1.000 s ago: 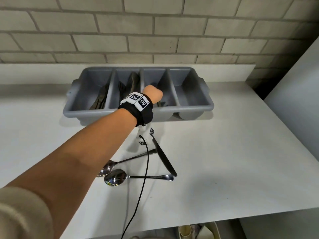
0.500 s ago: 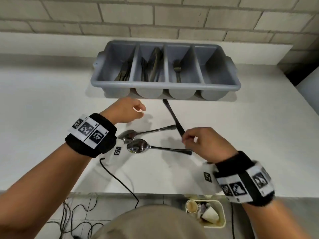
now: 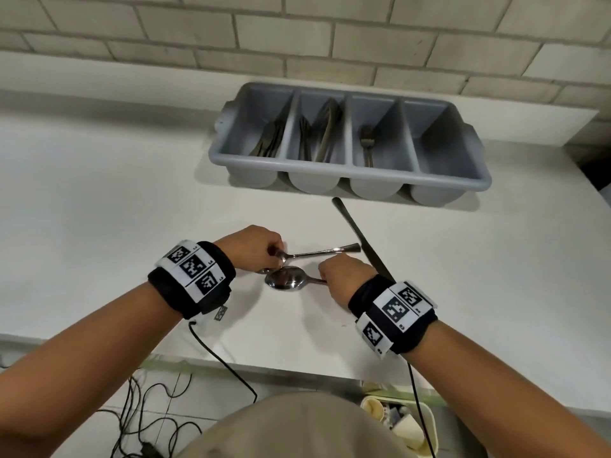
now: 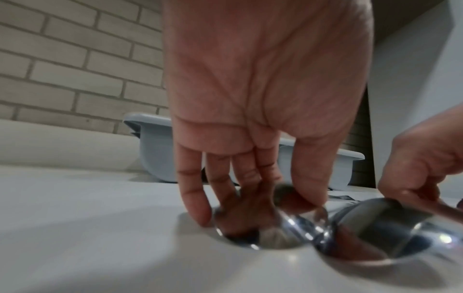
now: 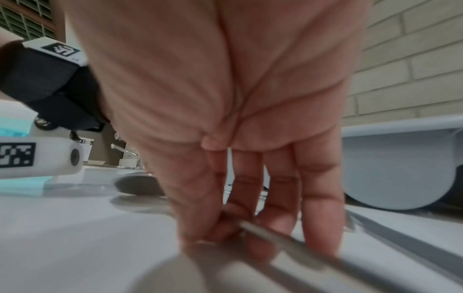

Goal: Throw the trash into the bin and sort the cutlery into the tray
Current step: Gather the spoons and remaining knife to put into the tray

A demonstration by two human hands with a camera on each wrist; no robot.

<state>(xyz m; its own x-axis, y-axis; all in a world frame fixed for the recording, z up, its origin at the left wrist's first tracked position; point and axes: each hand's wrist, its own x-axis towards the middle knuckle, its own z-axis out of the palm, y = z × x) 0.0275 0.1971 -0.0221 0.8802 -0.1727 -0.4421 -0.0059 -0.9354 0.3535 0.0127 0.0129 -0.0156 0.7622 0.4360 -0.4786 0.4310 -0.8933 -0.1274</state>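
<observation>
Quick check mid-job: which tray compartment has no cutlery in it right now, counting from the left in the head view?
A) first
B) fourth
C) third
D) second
B: in the head view the grey tray shows cutlery in the first three compartments, including a fork in the third, while the fourth compartment on the far right shows only bare grey plastic.

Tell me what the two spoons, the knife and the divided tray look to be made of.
Both spoons look like polished metal, probably stainless steel: the bowls mirror their surroundings and carry sharp highlights. The knife seems metal too, but reads darker and duller, so its finish is unclear. The tray looks like moulded grey plastic, matte, with rounded corners and a rolled rim.
</observation>
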